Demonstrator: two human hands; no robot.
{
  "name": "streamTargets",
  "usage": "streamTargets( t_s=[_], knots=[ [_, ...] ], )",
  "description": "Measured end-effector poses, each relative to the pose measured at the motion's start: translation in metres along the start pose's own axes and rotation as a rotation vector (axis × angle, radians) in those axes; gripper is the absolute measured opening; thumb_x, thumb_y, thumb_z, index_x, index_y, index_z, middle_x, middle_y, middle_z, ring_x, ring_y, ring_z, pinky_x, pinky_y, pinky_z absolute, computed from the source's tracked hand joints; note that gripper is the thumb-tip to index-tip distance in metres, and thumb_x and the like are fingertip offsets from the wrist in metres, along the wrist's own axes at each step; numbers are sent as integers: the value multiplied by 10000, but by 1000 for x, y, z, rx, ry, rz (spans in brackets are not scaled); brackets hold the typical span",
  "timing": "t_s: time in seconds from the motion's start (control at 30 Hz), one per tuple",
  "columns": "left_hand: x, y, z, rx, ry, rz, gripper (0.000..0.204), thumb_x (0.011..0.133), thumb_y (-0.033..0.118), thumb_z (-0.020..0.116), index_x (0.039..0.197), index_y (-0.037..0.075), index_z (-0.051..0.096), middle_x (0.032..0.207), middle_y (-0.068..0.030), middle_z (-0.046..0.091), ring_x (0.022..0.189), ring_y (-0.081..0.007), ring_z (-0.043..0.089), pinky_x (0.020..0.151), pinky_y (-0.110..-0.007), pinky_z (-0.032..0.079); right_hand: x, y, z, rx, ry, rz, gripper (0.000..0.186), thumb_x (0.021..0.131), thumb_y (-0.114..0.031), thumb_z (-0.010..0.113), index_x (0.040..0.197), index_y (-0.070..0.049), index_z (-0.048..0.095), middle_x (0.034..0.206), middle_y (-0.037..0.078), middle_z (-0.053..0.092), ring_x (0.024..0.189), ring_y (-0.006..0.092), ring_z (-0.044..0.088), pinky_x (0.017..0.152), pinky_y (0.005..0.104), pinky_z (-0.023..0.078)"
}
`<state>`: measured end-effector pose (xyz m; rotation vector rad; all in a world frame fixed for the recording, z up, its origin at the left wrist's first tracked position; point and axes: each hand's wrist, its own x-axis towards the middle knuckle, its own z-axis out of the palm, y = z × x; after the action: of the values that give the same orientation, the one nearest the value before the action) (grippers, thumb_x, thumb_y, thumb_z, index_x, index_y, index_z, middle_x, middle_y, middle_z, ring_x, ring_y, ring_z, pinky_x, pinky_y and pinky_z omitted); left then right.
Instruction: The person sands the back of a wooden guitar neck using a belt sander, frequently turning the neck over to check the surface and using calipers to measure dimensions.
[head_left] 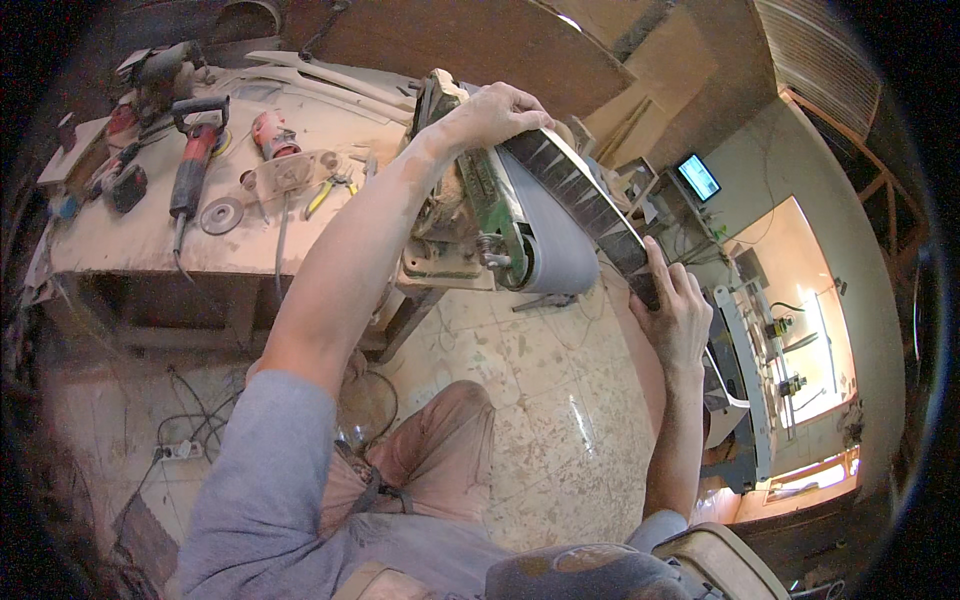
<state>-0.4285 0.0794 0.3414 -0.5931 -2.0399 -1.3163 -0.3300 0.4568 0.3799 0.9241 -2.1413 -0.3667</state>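
Note:
Both my hands hold a long, slightly curved strip (590, 197), dark on its face with pale jagged streaks and a white edge. My left hand (497, 113) is closed around its far end, with fingers bent over the edge. Nearer me, my right hand (678, 305) grips the other end, thumb on one side and fingers on the other. The strip lies along the right side of a belt sander with a grey belt (560, 245) and a green frame (490, 200). Whether the strip touches the belt, I cannot tell.
Left of the sander stands a dusty workbench (130, 240) bearing a red-and-black angle grinder (196, 160), a red power tool (275, 135), a round disc (222, 215) and yellow-handled pliers (322, 197). A power strip (182, 451) and cables lie on the floor. Machinery (745, 385) stands at the right.

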Motion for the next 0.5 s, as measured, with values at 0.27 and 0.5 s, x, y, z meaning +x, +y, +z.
streamTargets(
  t_s=[0.27,0.5],
  knots=[
    [7,-3,-13,14,-11,-122,323,952,331,709,1055,36,792,940,-70,770,879,-135,685,832,-292,532,11,-1,5,5,-56,-1,1016,656,-125,863,1560,-256,418,942,24,617,889,216,649,750,367,601],
    [12,-13,-13,45,11,-100,320,947,324,711,1043,30,791,923,-61,769,850,-117,676,800,-280,531,14,-1,4,3,-51,-58,950,702,-239,865,1547,-198,431,1008,37,625,856,226,628,715,360,579]
  ],
)
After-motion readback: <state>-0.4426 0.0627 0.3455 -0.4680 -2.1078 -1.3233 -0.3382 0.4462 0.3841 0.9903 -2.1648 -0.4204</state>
